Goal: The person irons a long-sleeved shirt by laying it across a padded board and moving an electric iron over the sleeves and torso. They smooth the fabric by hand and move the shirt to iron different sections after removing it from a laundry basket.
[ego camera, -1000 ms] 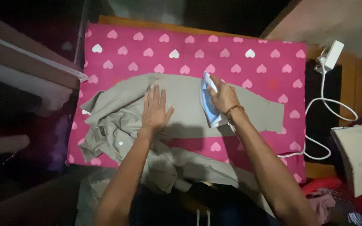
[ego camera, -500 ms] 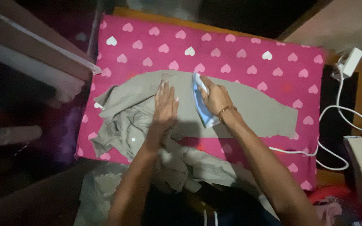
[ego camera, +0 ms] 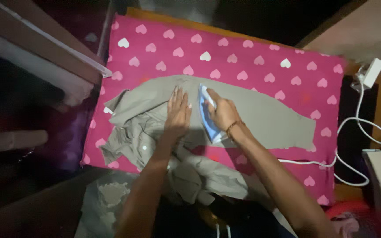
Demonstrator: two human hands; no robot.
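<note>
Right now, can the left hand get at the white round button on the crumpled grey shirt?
Probably yes. The left hand lies flat on the grey shirt, and the white button sits uncovered just beside its wrist. The blue iron in the right hand lies the other way.

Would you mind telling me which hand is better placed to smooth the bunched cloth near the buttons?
Left, probably. The left hand lies flat and open on the grey garment, right beside the bunched part, while the right hand is closed around the blue and white iron and sits farther from it.
</note>
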